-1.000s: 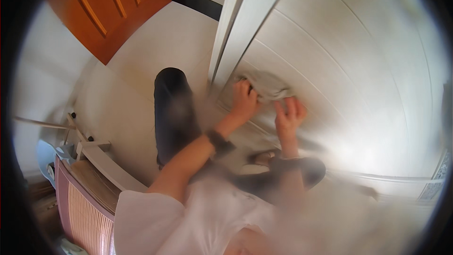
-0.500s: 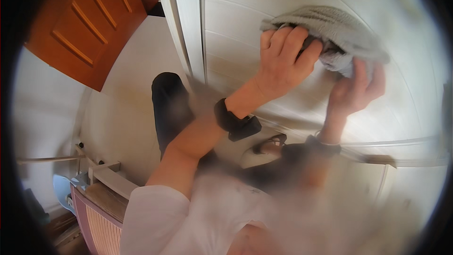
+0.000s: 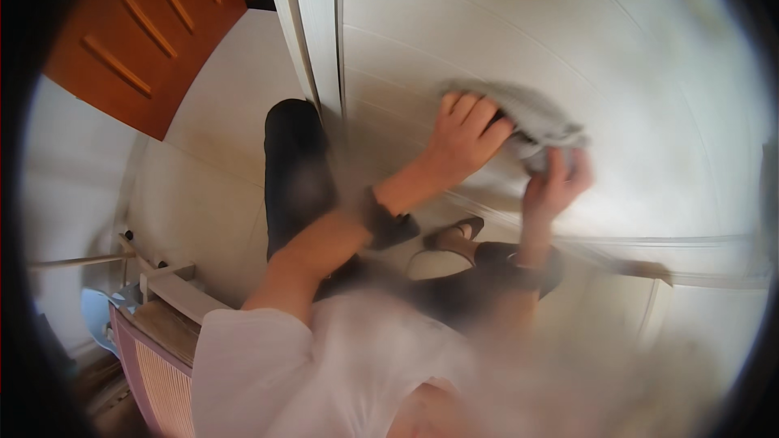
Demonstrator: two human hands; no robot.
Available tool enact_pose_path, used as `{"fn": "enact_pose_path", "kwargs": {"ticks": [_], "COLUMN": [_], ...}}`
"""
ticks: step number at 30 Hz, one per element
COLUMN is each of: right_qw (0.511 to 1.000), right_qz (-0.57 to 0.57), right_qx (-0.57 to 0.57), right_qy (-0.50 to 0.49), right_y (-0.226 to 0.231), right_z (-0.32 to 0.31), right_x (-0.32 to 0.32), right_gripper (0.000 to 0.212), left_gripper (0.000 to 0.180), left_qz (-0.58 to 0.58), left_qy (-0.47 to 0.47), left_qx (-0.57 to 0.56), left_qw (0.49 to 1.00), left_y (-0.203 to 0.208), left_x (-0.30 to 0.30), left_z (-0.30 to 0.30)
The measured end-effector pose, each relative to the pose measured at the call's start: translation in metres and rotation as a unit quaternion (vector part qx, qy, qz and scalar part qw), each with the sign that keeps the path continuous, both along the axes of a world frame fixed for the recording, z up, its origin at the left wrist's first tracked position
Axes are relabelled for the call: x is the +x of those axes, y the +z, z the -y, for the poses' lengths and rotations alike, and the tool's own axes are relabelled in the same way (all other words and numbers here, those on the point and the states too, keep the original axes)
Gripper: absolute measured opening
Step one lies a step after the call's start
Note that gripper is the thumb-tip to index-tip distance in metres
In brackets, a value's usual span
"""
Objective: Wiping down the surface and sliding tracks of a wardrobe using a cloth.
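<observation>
A bunched grey cloth [image 3: 527,105] is pressed against a pale panelled surface [image 3: 454,16] at the upper right. My left hand [image 3: 464,139] grips its left part, fingers curled over the near edge. At the cloth's right end, my right hand [image 3: 556,186] holds the lower fold between thumb and fingers. Both hands look slightly smeared by motion. A dark band with a small block [image 3: 389,223] circles my left wrist.
An orange-brown panelled door [image 3: 146,40] stands at the far left, beside a white upright frame [image 3: 316,24]. At the lower left are a wooden frame [image 3: 174,296], a pink-edged slatted panel [image 3: 158,365] and a light blue object [image 3: 97,312]. My dark-trousered knee [image 3: 292,146] is near the upright.
Both hands have drawn the cloth down and toward me, and a little to the left, along the pale surface. My grip on it stays the same.
</observation>
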State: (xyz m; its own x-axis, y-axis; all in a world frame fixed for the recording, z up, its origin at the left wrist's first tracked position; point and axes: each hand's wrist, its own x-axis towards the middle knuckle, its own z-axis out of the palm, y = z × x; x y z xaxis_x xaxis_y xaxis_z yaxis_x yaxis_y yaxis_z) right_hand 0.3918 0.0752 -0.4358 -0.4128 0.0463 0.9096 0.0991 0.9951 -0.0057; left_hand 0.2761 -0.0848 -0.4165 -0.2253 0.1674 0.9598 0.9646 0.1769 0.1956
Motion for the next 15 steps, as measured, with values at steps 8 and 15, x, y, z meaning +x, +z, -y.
{"fn": "enact_pose_path", "kwargs": {"ticks": [8, 15], "right_qw": [0.984, 0.964], "right_qz": [-0.162, 0.038], "right_qx": [-0.063, -0.261], "right_qy": [-0.048, -0.043], "right_y": [0.057, -0.140], "right_z": [0.002, 0.027], "right_x": [-0.025, 0.022], "right_gripper": [0.035, 0.054], "left_gripper": [0.025, 0.012], "left_qz": [-0.082, 0.008], "left_qy": [0.079, -0.009], "left_qx": [0.045, -0.195], "left_qw": [0.992, 0.981], "left_y": [0.052, -0.113], "left_x": [0.001, 0.016], "left_z": [-0.031, -0.018]}}
